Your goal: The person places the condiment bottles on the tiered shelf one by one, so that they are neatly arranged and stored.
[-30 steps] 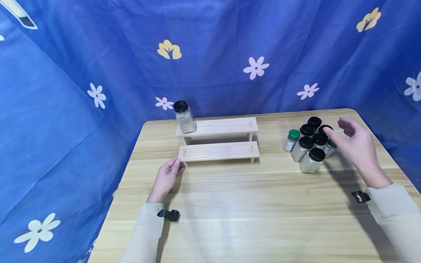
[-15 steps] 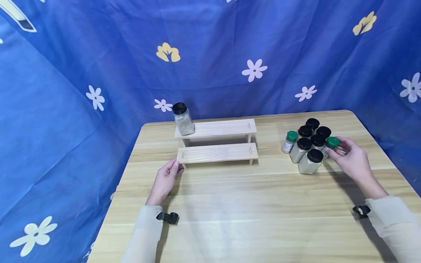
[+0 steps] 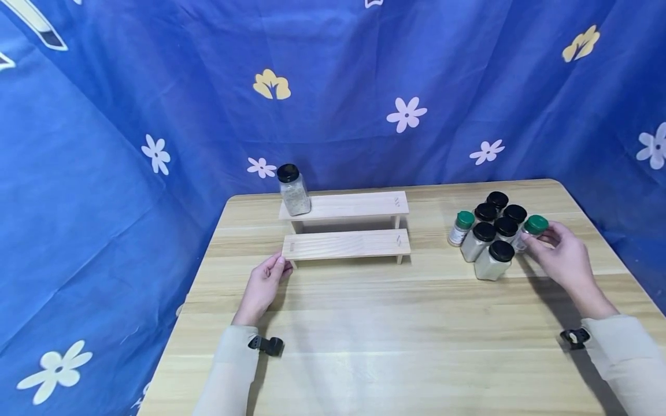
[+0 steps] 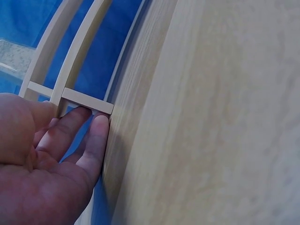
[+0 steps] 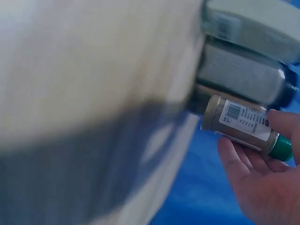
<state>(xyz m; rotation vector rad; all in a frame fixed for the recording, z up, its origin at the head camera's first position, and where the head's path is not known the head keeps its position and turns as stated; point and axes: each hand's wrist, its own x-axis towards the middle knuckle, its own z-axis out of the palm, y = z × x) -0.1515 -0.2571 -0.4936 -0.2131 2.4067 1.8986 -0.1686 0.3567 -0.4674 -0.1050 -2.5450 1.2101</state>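
the right hand [image 3: 567,263] grips a small green-capped jar [image 5: 243,123] between thumb and fingers, near the right edge of the worktop [image 3: 364,341] and towards its far right corner. a printed label with a barcode faces the right wrist camera; whether the jar's base touches the worktop cannot be told. just to its left, six black-lidded jars [image 3: 506,227] stand huddled upright, and a second green-capped jar [image 3: 459,230] stands at the left side of that huddle.

the left hand [image 3: 262,288] pinches the left end of the front shelf [image 3: 346,245], thumb near its top and fingertips by the leg underneath. this low wooden plank on legs lies towards the far left corner of the worktop. right behind it, nearer the far edge, is the back shelf [image 3: 354,204], with a tall jar [image 3: 296,198] under a black lid upright at its left end. a blue flowered cloth [image 3: 333,127] hangs beyond the far edge.
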